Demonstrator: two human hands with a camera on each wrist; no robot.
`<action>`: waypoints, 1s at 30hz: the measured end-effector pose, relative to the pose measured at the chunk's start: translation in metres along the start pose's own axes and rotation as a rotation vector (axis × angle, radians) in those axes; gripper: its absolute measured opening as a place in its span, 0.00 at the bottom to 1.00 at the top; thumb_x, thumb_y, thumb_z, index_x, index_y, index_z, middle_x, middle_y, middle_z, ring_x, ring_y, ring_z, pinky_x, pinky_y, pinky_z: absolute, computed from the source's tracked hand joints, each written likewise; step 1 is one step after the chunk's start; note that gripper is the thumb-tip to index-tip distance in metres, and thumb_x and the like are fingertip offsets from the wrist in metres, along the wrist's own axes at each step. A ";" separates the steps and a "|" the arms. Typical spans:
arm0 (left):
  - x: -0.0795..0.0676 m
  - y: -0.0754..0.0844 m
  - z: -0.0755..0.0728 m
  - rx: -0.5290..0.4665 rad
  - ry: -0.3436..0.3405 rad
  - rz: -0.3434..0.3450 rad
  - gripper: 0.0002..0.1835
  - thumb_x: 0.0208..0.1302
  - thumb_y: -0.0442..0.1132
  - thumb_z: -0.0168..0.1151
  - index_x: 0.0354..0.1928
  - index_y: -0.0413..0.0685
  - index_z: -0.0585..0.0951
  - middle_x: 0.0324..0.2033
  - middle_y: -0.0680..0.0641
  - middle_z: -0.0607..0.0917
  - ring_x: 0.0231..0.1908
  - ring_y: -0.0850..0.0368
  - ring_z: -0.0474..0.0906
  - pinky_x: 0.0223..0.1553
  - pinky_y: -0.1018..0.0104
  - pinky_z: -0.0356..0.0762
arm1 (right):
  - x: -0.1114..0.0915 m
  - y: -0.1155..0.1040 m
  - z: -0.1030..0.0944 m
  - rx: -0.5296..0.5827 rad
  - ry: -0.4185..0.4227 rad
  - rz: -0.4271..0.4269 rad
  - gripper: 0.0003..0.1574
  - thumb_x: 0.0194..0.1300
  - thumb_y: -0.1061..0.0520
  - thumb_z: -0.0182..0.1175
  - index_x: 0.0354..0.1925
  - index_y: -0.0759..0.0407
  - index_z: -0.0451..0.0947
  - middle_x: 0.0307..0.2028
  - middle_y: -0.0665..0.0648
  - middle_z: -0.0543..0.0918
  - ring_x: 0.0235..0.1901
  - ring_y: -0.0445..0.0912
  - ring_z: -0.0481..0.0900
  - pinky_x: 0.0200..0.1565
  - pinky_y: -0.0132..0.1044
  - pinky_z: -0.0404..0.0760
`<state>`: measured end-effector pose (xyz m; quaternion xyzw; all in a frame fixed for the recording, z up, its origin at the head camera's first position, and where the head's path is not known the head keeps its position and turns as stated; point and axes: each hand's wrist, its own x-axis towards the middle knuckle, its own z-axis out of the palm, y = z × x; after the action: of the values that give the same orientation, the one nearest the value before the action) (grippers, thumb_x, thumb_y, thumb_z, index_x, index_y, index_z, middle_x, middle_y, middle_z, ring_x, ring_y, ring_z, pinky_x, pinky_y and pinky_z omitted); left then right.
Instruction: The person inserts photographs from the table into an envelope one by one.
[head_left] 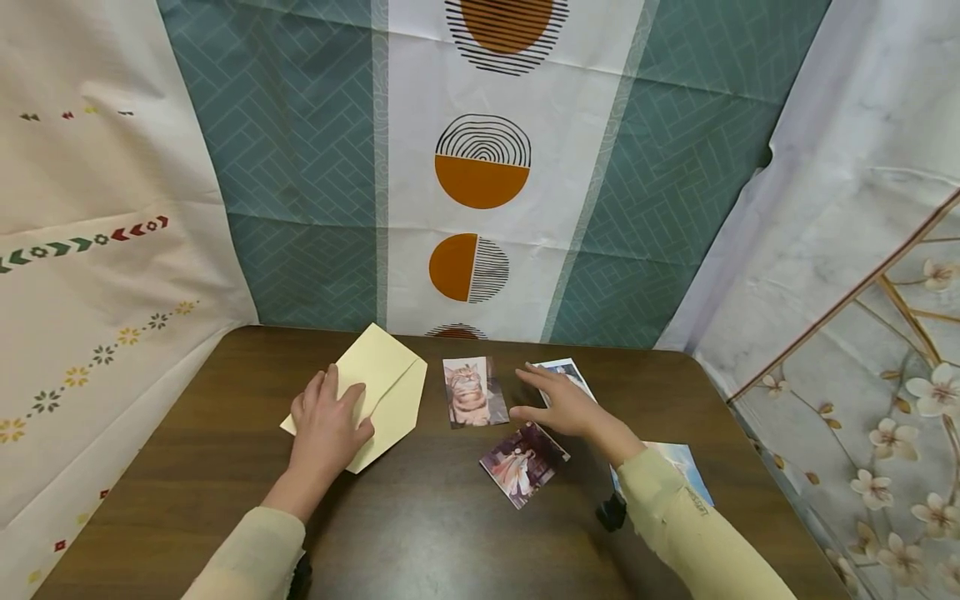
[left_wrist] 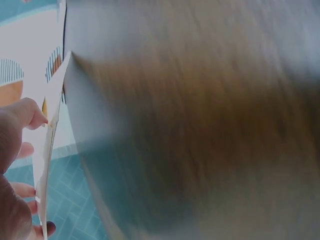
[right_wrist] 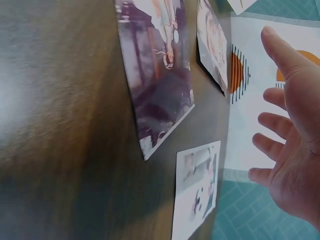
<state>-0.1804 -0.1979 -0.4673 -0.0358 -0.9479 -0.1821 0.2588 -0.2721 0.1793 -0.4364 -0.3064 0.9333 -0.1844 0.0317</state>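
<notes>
A pale yellow envelope (head_left: pixel 393 362) lies on the left part of the table, its pointed flap spread toward the back. My left hand (head_left: pixel 327 425) rests on it with the fingers apart; the left wrist view shows the envelope (left_wrist: pixel 47 150) nearly edge-on under the fingertips. Over the cards on the right, my right hand (head_left: pixel 561 402) is held with spread fingers and nothing in them. Beneath it, partly hidden, is a white-edged card (head_left: pixel 576 372). Nearby lie a cat picture card (head_left: pixel 472 392) and a purple card with a robed figure (head_left: pixel 522 468).
A light blue card (head_left: pixel 686 465) lies farther right, partly covered by the right sleeve (head_left: pixel 675 508). The dark wooden table (head_left: pixel 420 533) ends at a hanging patterned cloth (head_left: pixel 315 167) behind. Flowered cloth (head_left: pixel 885 417) hangs at the right, light cloth (head_left: pixel 90 250) at the left.
</notes>
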 end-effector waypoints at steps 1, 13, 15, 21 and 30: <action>0.000 0.002 0.001 0.003 0.007 0.003 0.24 0.43 0.39 0.69 0.48 0.43 0.81 0.62 0.26 0.66 0.62 0.29 0.60 0.52 0.30 0.57 | 0.003 0.000 0.000 0.007 -0.005 0.003 0.50 0.60 0.30 0.57 0.72 0.52 0.60 0.72 0.59 0.59 0.71 0.59 0.57 0.65 0.60 0.59; -0.005 0.023 0.011 0.018 0.056 0.000 0.23 0.43 0.40 0.68 0.46 0.43 0.81 0.62 0.27 0.68 0.61 0.30 0.61 0.50 0.32 0.59 | 0.037 0.009 0.000 0.071 -0.080 0.051 0.49 0.61 0.32 0.58 0.72 0.52 0.59 0.73 0.58 0.57 0.72 0.57 0.54 0.66 0.57 0.58; -0.004 0.025 0.012 0.018 0.060 -0.002 0.23 0.43 0.40 0.68 0.46 0.44 0.81 0.62 0.27 0.68 0.61 0.30 0.61 0.50 0.32 0.59 | 0.043 0.011 0.001 0.075 -0.086 0.055 0.49 0.61 0.32 0.58 0.72 0.52 0.59 0.73 0.59 0.58 0.71 0.56 0.55 0.66 0.57 0.59; -0.004 0.031 0.014 0.012 0.084 -0.011 0.22 0.42 0.39 0.69 0.44 0.44 0.81 0.61 0.27 0.69 0.61 0.29 0.62 0.50 0.32 0.59 | 0.059 0.013 0.001 0.077 -0.098 0.066 0.49 0.61 0.33 0.59 0.72 0.53 0.58 0.72 0.61 0.59 0.71 0.56 0.57 0.67 0.54 0.59; -0.005 0.040 0.019 0.006 0.044 -0.055 0.22 0.45 0.41 0.69 0.46 0.44 0.80 0.62 0.27 0.67 0.63 0.30 0.59 0.52 0.32 0.57 | 0.078 0.015 -0.001 0.130 -0.112 0.088 0.50 0.60 0.36 0.62 0.73 0.53 0.58 0.71 0.55 0.62 0.70 0.54 0.60 0.65 0.52 0.63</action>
<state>-0.1785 -0.1543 -0.4718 -0.0049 -0.9432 -0.1872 0.2744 -0.3438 0.1453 -0.4370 -0.2721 0.9288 -0.2257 0.1116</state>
